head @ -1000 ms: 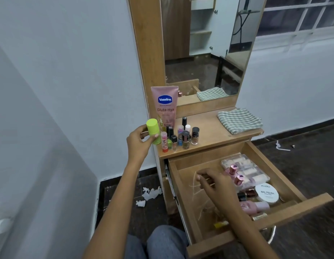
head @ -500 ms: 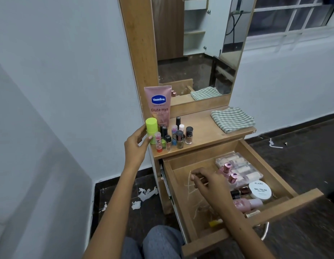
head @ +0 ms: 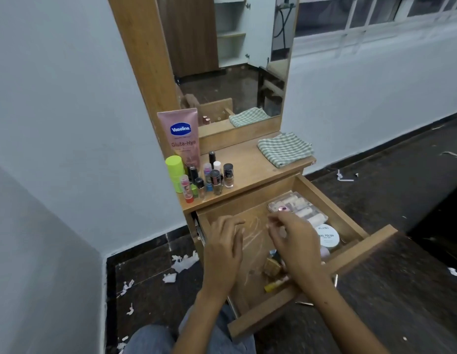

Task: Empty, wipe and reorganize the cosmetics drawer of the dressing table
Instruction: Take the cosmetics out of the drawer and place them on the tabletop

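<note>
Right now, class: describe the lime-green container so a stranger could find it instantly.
Find the dressing table top below the mirror. At its left end, bottles cluster before a pink Vaseline tube. The lime-green container stands leftmost, the only bright-green cylinder, bigger than the polish bottles.

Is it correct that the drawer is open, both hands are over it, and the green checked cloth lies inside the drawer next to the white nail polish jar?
Not quite. The green checked cloth lies folded on the tabletop, at its right end, not inside the drawer. The head view shows this. The rest holds: the drawer is open, with the left hand and right hand over it.
</note>
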Demonstrator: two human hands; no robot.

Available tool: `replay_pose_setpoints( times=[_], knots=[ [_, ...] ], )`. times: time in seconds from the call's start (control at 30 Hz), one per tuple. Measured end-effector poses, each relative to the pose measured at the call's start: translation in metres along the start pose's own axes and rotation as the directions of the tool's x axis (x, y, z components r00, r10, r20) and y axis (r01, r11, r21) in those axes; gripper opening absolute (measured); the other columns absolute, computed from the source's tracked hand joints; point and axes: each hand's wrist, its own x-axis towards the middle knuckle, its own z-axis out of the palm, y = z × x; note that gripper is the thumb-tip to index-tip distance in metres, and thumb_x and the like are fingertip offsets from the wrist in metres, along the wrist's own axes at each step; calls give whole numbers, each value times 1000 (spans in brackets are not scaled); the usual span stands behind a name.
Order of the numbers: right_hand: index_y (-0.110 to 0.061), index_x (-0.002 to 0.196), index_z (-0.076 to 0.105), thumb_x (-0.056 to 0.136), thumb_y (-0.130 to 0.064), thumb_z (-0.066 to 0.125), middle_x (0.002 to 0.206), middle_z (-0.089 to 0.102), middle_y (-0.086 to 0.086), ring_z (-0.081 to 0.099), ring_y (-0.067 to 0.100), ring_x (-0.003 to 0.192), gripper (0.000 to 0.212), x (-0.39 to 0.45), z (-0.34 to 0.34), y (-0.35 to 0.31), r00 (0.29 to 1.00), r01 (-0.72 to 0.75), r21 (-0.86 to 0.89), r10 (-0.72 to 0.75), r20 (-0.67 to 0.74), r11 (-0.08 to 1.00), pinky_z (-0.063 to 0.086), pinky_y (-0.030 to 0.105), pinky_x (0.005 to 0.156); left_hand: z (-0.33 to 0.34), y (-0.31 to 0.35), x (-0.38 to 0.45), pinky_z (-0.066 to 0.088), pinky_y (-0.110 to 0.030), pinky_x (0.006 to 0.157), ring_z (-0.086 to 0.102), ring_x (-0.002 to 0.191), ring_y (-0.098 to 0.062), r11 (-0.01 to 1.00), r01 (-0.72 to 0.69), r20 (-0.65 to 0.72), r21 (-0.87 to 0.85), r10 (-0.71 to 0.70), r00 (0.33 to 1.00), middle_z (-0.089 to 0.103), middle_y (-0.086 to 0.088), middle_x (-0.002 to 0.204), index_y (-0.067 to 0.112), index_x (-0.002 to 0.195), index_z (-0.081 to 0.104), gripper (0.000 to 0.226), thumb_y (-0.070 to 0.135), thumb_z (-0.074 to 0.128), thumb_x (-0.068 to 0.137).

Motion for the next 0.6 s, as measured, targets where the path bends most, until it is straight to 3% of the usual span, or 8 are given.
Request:
replay_pose_setpoints(
  times=[0.1, 0.2, 0.27, 0.47, 0.6],
  knots=[
    [-19, 103, 64, 82, -20, 68, 103, 64, -2, 56, 18, 97, 22, 8, -8, 14, 994, -106, -46, 105, -39, 993, 46, 31, 72, 16, 1, 4, 39, -20, 86, 49, 102, -6, 998, -42, 102, 41, 38, 994, 56, 5, 108, 18, 107, 60, 16, 15, 52, 94],
    [-18, 114, 56, 80, -30, 71, 114, 59, 1, 53, 21, 107, 38, 21, -8, 24, 969, -208, -136, 223, 108, 969, 44, 34, 79, 27, -2, 7, 30, -14, 90, 51, 104, -8, 990, -76, 172, 121, 54, 984, 58, 4, 110, 17, 108, 62, 23, 25, 44, 95],
    [-18, 115, 53, 80, -35, 72, 110, 62, 2, 57, 22, 103, 43, 28, -6, 27, 946, -239, -181, 271, 178, 954, 43, 32, 76, 32, -6, 8, 28, -14, 91, 51, 105, -9, 983, -85, 208, 163, 51, 977, 59, 4, 112, 17, 110, 62, 30, 29, 38, 96],
    [-14, 93, 60, 81, -36, 68, 97, 66, 6, 62, 26, 93, 27, 47, 7, 21, 912, -210, -364, 316, 261, 907, 38, 29, 67, 39, -8, 6, 40, -29, 91, 59, 107, -19, 952, -112, 220, 286, 49, 974, 65, -3, 114, 13, 111, 65, 38, 28, 35, 94],
    [-16, 81, 56, 77, -29, 72, 95, 65, 7, 61, 25, 91, 21, 57, 10, 13, 904, -151, -439, 303, 302, 886, 36, 30, 65, 42, -9, 4, 44, -38, 93, 53, 119, -24, 922, -52, 216, 383, -34, 976, 56, -8, 132, 11, 125, 57, 43, 27, 33, 94]
  ],
)
